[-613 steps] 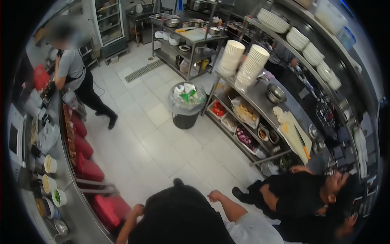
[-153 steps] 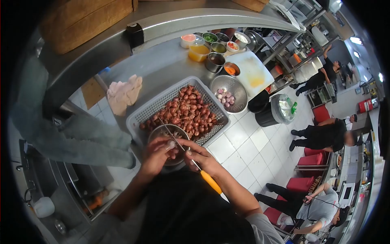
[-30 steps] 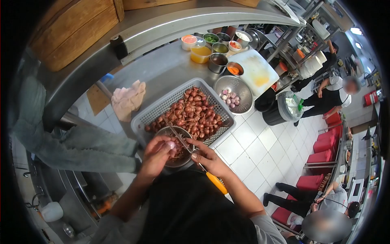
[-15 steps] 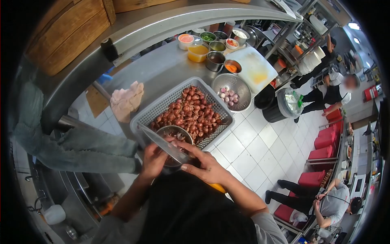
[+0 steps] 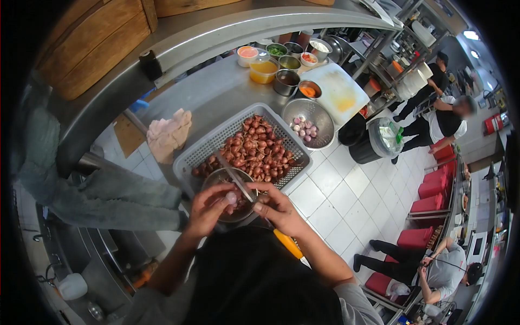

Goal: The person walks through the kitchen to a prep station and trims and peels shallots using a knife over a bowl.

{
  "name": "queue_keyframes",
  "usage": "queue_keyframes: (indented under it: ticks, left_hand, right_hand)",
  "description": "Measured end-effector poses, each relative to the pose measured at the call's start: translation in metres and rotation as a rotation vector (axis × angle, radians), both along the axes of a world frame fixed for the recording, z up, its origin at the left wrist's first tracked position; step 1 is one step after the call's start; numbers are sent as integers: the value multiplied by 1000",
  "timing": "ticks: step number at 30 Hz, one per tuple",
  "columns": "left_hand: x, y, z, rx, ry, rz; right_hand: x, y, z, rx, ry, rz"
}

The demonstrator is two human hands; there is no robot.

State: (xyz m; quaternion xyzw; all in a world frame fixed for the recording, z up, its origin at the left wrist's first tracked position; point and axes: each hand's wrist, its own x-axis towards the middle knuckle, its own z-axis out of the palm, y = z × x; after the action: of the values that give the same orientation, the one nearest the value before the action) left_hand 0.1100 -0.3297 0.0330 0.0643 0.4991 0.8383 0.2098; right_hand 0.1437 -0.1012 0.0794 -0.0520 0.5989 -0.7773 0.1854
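My left hand (image 5: 212,208) is closed on a pale peeled shallot (image 5: 231,198) above a metal bowl (image 5: 238,214) with skins in it. Held in my right hand (image 5: 279,208) is a knife with a yellow handle (image 5: 288,243), its blade pointing up and left over the bowl. Behind the bowl, a grey perforated basket (image 5: 189,158) is heaped with unpeeled red shallots (image 5: 259,147). To its right stands a metal colander (image 5: 322,120) with several peeled shallots (image 5: 304,128).
A pink cloth (image 5: 169,135) lies left of the basket. Sauce tubs and small bowls line the back beside a white cutting board (image 5: 342,95). A lined bin (image 5: 374,146) stands at right. Someone's trousered leg (image 5: 119,197) is at left; other people stand at far right.
The knife blade has turned from across my fingers to a steeper angle over the bowl, and its yellow handle shows more. The pale shallot in my left hand is visible again.
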Motion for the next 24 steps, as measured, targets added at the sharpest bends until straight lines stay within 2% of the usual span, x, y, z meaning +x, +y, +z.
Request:
queue_keyframes:
  ticks: [4, 7, 15, 24]
  left_hand:
    - [-2, -2, -10, 130, -27, 8]
    - [-3, -1, -14, 236, 11, -8]
    - [3, 5, -5, 261, -143, 53]
    - [9, 3, -35, 340, -53, 79]
  right_hand:
    - [2, 8, -6, 102, -45, -3]
    - [8, 4, -3, 159, 15, 19]
    - [12, 0, 9, 347, 137, 109]
    - [11, -5, 19, 274, 206, 106]
